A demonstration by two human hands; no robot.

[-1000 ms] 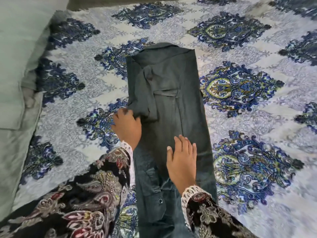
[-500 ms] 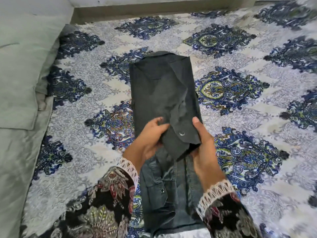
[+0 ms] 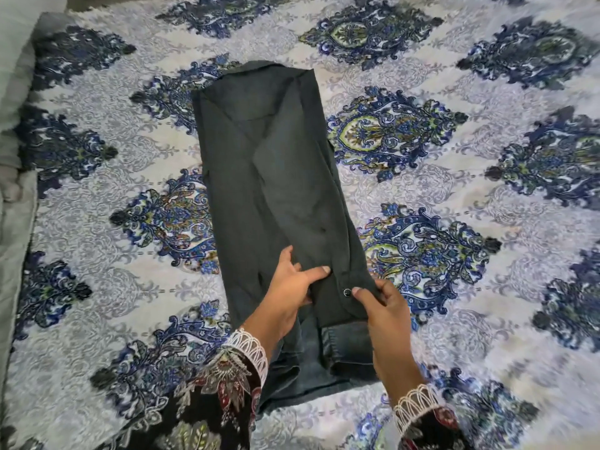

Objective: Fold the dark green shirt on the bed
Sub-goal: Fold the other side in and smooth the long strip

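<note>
Moved: since the earlier frame the sleeve cuff (image 3: pixel 341 300) has been drawn down and laid flatter along the shirt.
Left hand (image 3: pixel 289 287): grip closed on the cuff's left edge.
Shirt (image 3: pixel 269 177): long narrow fold on the bed (image 3: pixel 454 206), stretching away beyond both hands.
Snap (image 3: pixel 347 292): between the hands.
Right hand (image 3: pixel 386 306): pinching the cuff's right edge.

A grey pillow (image 3: pixel 13 76) lies at the far left edge, beside grey fabric (image 3: pixel 14 254) running alongside.
</note>
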